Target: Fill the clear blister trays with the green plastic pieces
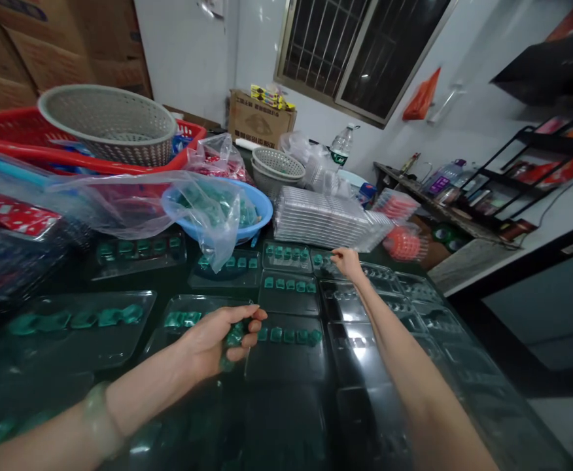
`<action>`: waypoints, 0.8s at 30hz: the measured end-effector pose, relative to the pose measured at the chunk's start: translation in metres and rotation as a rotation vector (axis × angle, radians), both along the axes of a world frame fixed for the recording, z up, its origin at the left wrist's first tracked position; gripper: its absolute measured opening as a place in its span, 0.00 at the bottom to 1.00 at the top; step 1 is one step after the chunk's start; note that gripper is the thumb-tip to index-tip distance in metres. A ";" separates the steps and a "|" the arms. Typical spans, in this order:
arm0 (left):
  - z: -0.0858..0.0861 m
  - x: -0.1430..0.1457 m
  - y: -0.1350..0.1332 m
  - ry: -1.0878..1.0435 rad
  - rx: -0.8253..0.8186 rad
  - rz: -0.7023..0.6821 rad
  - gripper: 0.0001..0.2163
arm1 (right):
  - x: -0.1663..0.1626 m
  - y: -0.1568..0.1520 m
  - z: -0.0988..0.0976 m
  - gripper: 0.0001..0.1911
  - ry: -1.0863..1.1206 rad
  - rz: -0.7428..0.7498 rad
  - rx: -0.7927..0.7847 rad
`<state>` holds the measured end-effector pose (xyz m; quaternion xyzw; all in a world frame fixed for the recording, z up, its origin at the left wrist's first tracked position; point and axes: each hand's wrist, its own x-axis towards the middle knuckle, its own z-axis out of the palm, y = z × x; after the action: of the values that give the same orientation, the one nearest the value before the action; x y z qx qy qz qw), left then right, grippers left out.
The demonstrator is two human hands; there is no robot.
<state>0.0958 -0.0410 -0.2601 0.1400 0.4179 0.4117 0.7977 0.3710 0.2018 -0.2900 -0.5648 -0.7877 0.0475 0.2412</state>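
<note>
My left hand (220,340) is curled shut on several small green pieces (234,335), low over a clear plastic tray (286,347) that has a row of green pieces in its slots. My right hand (347,261) reaches far forward, fingers closed, over a clear tray (365,271) beside trays filled with green pieces (286,254). What those fingers pinch is too small to make out. Many clear blister trays cover the dark table (277,418), some with green rows, others without.
A blue bowl (261,212) of green pieces sits under a loose plastic bag (169,196). A stack of clear trays (316,219) stands behind the work area. Red crate with grey basket (110,124) at left. Cardboard box (260,118), water bottle (341,145) and shelves at back and right.
</note>
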 end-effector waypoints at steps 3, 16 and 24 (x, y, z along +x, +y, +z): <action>0.001 -0.003 0.002 0.005 -0.015 0.009 0.09 | -0.003 0.010 -0.008 0.13 -0.089 0.007 -0.035; 0.003 0.002 0.011 -0.066 -0.056 0.032 0.12 | -0.022 0.003 0.007 0.09 -0.311 -0.039 -0.152; -0.002 0.007 0.016 -0.195 -0.104 0.165 0.14 | -0.066 -0.132 0.050 0.17 0.133 0.315 0.065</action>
<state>0.1030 -0.0247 -0.2617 0.0230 0.3693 0.4655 0.8040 0.3046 0.0701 -0.2403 -0.4221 -0.8498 0.0965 0.3006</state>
